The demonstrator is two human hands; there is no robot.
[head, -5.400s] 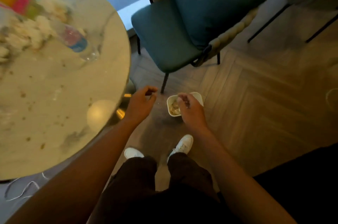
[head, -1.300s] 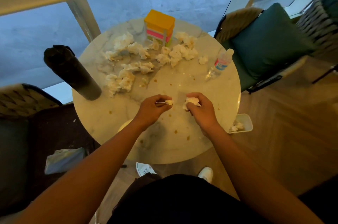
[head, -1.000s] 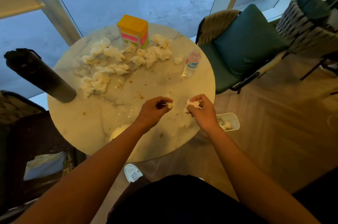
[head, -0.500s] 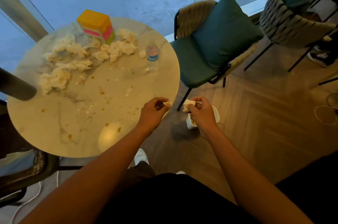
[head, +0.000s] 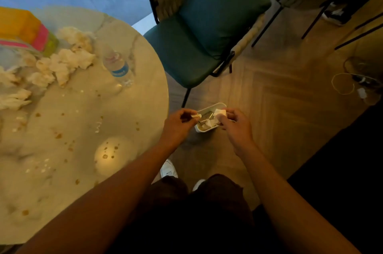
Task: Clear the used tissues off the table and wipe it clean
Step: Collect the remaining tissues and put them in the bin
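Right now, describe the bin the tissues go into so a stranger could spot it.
Find the round marble table and the teal chair beside it. On the wood floor before the chair stands a small white rectangular bin, directly under both hands, the only container on the floor.

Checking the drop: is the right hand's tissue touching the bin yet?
Cannot tell. In the head view the right hand pinches the tissue in line with the bin rim; overlap hides any gap.
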